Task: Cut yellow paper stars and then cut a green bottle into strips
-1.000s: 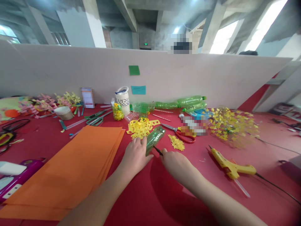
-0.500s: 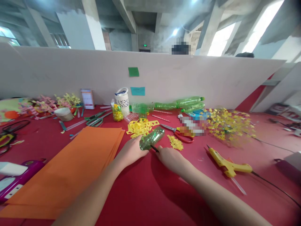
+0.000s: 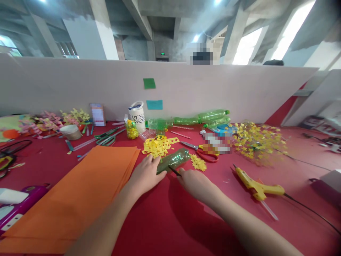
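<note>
A green clear plastic bottle [image 3: 176, 159] lies tilted in front of me, its far end pointing up and to the right. My left hand [image 3: 146, 174] is closed around its near end, thumb along the lower side. In my right hand [image 3: 195, 182] is a slim black tool [image 3: 174, 171], its tip against the bottle's side; its exact kind is hard to make out. Just beyond the bottle is a pile of yellow paper scraps [image 3: 157, 145] with star cut-outs. Small yellow stars [image 3: 198, 162] are heaped right of the bottle, near red-handled scissors [image 3: 206, 154].
Orange sheets [image 3: 87, 185] cover the left side of the red table. A yellow glue gun [image 3: 257, 185] with a cord lies to the right, below a spray of yellow stars [image 3: 257, 142]. Green bottles [image 3: 213, 115] and a white cup [image 3: 137, 117] line the back partition [image 3: 106, 81].
The bottle has turned so that more of its length shows. My left hand's fingers have shifted onto its near end. The black tool's tip remains at the bottle's side.
</note>
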`<state>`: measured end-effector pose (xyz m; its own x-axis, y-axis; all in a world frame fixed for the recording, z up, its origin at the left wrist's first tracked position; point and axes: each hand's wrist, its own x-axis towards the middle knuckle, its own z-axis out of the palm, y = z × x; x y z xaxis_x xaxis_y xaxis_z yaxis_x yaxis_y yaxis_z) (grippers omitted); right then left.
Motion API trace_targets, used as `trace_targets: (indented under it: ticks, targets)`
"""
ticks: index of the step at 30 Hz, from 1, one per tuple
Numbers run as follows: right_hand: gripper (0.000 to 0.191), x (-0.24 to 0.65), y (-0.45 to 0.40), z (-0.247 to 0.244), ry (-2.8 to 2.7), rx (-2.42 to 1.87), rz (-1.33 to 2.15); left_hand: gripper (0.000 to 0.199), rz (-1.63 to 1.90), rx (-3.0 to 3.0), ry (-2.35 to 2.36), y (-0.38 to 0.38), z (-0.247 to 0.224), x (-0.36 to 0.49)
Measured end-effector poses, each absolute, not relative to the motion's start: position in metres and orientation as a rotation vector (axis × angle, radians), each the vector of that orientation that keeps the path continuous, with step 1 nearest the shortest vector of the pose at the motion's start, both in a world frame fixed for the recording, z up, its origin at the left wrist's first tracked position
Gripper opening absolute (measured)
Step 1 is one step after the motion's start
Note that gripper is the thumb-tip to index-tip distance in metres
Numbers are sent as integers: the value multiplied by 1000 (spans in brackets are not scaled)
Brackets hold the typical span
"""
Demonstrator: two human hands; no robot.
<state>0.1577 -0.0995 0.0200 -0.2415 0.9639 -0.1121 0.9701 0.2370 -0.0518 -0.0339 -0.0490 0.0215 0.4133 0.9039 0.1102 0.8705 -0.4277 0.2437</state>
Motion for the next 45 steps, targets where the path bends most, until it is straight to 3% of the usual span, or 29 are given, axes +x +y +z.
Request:
trace_targets:
  ticks: [10,22,29,36,45]
  targets:
    - [30,164,-94,30,2360,1958,-430,63,319,2270,1704,-43,13,-27]
    - [29,156,-82,14,2373,1942,-366,59,284,2061,1602,-20,25,-35]
    - [31,160,-87,22,2359,1988,-401,63,376,2528,1827,-52,20,-22]
    - [32,166,-96,31,2369,1967,-500,63,345,2661,1685,-54,5,-20]
    - [30,165,-84,32,2353,1970,-580,53,383,2287,1681,-35,11,-23]
